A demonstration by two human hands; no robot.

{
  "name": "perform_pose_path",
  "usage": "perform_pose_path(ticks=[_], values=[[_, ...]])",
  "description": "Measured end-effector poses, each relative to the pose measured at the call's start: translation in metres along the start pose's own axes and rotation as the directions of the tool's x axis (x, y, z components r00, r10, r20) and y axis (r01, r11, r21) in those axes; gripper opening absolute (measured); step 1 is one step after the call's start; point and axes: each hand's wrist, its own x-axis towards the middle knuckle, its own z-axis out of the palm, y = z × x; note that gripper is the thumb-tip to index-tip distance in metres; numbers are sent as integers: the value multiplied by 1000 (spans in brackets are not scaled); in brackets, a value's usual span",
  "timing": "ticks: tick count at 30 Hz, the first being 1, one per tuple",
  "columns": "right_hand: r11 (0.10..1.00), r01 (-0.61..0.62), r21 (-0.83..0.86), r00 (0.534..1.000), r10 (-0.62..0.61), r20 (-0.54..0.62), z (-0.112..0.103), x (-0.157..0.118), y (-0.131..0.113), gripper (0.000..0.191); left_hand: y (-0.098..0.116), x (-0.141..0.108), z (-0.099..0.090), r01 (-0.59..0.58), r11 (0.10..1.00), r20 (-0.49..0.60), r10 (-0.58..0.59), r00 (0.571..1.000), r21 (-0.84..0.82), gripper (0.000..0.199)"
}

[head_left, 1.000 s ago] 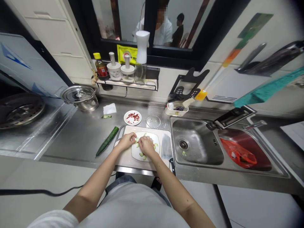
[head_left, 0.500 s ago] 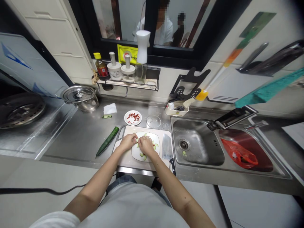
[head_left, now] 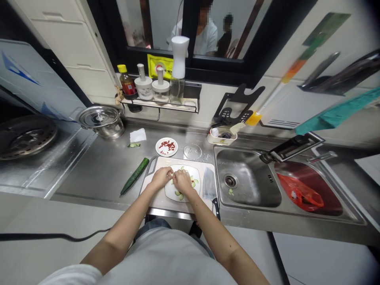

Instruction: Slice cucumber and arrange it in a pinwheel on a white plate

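Observation:
My left hand (head_left: 162, 177) is at the left edge of a white square plate (head_left: 170, 194), its thumb and fingers pinched together. What is between those fingertips is too small to make out. Over the plate's middle, my right hand (head_left: 182, 181) has its fingers closed and pointing down on a cucumber slice (head_left: 172, 181). Other curved cucumber slices (head_left: 178, 195) lie around the plate, with small red bits among those on the right. Beneath the plate is a pale cutting board (head_left: 158, 202). A cleaver (head_left: 209, 184) rests flat on the board's right side.
A whole cucumber (head_left: 135, 177) lies left of the board. Behind it stands a small white plate (head_left: 166, 147) of red pieces. A lidded steel pot (head_left: 102, 122) is at back left. On the right are a steel sink (head_left: 249, 186) and a red plastic bag (head_left: 299, 194).
Both hands stay over the plate with barely any movement of the fingers. The whole view has shifted very slightly.

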Motion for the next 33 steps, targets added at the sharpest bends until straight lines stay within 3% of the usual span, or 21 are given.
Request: perform_pose_path(ticks=[33], values=[[999, -32, -22, 999, 33, 40, -3, 4, 1, 24, -4, 3, 2, -3, 1000, -10, 3, 1000, -21, 22]])
